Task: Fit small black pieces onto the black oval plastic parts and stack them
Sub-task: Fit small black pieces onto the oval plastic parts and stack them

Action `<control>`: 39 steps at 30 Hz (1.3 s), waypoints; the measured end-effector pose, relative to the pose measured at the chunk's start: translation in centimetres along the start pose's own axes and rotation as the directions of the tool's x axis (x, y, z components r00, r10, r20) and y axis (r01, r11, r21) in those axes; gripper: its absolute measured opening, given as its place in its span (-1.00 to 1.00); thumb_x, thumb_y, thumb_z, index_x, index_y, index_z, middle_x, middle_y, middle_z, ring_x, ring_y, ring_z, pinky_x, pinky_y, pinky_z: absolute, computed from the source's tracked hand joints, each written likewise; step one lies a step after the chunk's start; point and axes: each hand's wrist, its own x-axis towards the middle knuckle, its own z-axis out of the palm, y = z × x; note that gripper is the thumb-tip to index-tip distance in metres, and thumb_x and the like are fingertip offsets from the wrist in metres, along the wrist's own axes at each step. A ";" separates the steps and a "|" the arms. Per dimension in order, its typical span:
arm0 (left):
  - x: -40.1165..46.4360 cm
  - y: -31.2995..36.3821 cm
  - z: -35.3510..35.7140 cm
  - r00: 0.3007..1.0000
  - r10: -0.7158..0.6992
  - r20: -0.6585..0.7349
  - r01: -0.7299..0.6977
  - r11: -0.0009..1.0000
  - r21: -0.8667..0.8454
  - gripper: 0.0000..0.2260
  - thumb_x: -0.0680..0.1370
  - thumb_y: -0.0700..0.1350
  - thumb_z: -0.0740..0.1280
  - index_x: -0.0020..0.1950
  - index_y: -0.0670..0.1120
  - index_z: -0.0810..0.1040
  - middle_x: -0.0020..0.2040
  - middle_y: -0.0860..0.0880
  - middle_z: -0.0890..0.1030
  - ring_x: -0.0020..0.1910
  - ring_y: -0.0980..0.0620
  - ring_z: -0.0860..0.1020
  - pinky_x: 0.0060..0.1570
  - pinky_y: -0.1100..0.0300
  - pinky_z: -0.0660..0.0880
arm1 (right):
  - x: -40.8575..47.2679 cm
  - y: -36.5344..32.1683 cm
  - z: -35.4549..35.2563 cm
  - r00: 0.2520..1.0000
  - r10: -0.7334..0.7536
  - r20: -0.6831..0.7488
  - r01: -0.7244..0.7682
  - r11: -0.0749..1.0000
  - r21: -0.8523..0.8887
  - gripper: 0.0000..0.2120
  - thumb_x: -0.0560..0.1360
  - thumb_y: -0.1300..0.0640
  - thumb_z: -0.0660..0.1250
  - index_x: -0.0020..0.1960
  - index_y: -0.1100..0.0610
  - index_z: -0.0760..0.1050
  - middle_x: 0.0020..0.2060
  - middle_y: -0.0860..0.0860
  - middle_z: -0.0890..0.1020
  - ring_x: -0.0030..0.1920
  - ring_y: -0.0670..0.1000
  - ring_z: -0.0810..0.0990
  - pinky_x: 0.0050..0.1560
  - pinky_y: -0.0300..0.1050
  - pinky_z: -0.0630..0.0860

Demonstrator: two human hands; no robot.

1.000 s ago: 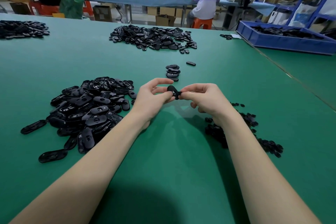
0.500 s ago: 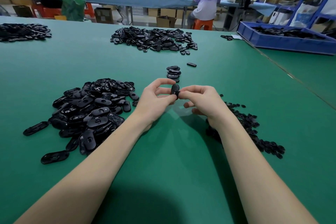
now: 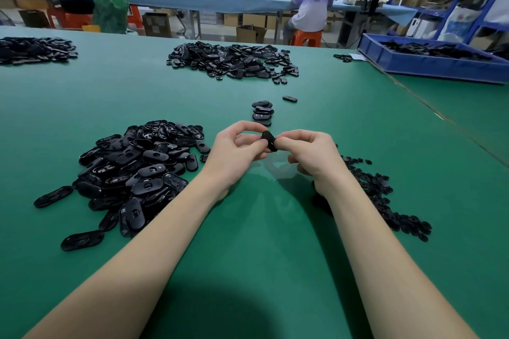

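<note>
My left hand (image 3: 237,153) and my right hand (image 3: 308,154) meet above the green table, both pinching one black oval part (image 3: 269,140) held on edge between the fingertips. Whether a small piece sits in it is hidden by my fingers. Just beyond my hands stands a short stack of oval parts (image 3: 262,112). A large heap of loose oval parts (image 3: 137,170) lies left of my left hand. A scatter of small black pieces (image 3: 380,192) lies right of and partly under my right forearm.
A single oval part (image 3: 289,98) lies past the stack. Another heap (image 3: 234,60) sits at the far middle of the green table (image 3: 261,256), a third heap (image 3: 33,49) at far left. A blue bin (image 3: 429,63) holds parts at far right. People work at a bench behind.
The oval part has been turned between my fingertips, and my hands have stayed together in about the same place. The camera has tilted slightly, shifting the scene down.
</note>
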 end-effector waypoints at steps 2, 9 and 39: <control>0.0 0.1 -0.1 1.000 0.000 0.000 0.000 1.000 -0.010 -0.86 0.56 -0.34 0.39 0.06 -0.14 0.61 -0.16 -0.04 0.74 -0.17 0.05 0.71 0.03 0.20 0.63 | 0.0 0.0 0.0 1.000 0.006 0.000 -0.006 1.000 0.004 -0.93 0.40 0.11 0.56 -0.21 0.00 0.67 -0.46 -0.14 0.56 -0.54 -0.20 0.45 -0.54 -0.42 0.29; -0.2 0.1 0.2 1.000 -0.016 0.009 0.017 1.000 -0.014 -0.85 0.56 -0.36 0.37 0.08 -0.17 0.60 -0.14 -0.05 0.73 -0.16 0.06 0.71 -0.01 0.22 0.64 | 0.0 0.1 -0.1 1.000 0.004 0.001 -0.004 1.000 -0.013 -0.93 0.40 0.10 0.55 -0.21 0.01 0.67 -0.35 -0.08 0.60 -0.47 -0.15 0.45 -0.53 -0.41 0.30; 0.0 0.0 0.0 0.998 -0.048 0.026 0.049 0.999 -0.014 -0.86 0.59 -0.35 0.33 0.07 -0.15 0.59 -0.17 -0.06 0.74 -0.21 0.08 0.69 -0.14 0.29 0.60 | -0.1 0.8 -0.4 0.996 -0.034 0.087 0.037 0.999 -0.032 -0.88 0.45 0.04 0.56 -0.17 -0.02 0.63 -0.35 -0.07 0.56 -0.46 -0.14 0.44 -0.44 -0.35 0.34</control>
